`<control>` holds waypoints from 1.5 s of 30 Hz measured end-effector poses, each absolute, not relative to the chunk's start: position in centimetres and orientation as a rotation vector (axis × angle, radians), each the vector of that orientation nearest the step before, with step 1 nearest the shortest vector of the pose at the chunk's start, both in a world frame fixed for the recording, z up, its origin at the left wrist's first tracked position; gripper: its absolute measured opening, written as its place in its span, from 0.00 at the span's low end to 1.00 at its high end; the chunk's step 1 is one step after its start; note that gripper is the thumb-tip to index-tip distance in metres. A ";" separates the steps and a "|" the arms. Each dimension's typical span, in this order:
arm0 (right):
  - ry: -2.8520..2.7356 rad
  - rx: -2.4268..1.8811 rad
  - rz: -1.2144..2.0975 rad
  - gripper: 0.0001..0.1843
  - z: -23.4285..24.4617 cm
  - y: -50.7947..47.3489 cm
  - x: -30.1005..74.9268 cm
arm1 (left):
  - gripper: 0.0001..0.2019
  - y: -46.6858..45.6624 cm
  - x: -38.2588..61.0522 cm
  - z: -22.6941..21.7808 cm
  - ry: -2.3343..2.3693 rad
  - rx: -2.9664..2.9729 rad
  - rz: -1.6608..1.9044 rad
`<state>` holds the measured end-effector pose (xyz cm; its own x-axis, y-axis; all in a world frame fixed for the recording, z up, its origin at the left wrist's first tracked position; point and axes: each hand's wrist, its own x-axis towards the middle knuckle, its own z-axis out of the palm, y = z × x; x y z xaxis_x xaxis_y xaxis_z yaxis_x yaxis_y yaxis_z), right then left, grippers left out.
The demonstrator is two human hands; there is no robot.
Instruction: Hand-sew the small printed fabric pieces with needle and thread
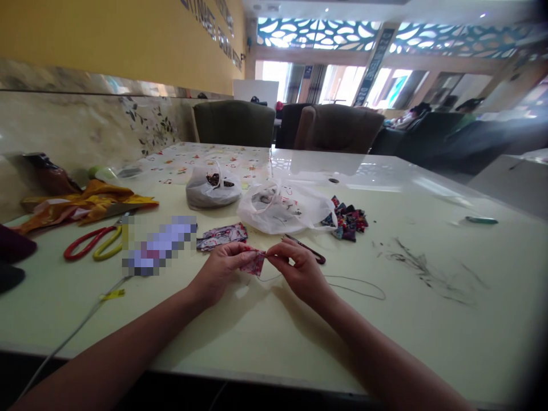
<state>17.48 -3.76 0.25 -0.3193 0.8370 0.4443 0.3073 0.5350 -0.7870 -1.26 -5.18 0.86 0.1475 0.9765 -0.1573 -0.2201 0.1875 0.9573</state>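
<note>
Between finger and thumb, my left hand [220,271] grips a small red-and-grey patterned fabric piece [253,264]. My right hand [299,267] is pinched at the cloth's upper right edge; whatever is in its fingertips is too small to make out. A dark thread [362,283] trails from near the cloth, passes below my right hand and loops on the table. Just behind my left hand lies a stack of patterned fabric pieces [222,235]. A dark slim tool, perhaps thread snips [314,252], rests behind my right hand.
Scissors [100,242] with red and yellow handles lie left, beside a blurred-out object [162,245] with a cable. Farther back are two plastic bags [209,194], small stuffed fabric pieces [349,220] and orange cloth [89,202]. Thread scraps [417,262] and a green item [482,220] lie right.
</note>
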 end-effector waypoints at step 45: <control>-2.158 -0.738 -0.035 0.12 -0.3 -5.1 15.8 | 0.06 -6.0 0.0 -0.4 1.272 1.638 1.121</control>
<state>15.81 -5.09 -0.29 -0.4792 0.4939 0.7255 0.5173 0.8267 -0.2212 0.03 -6.02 -0.38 0.1169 0.9761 0.1831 0.3045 -0.2107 0.9289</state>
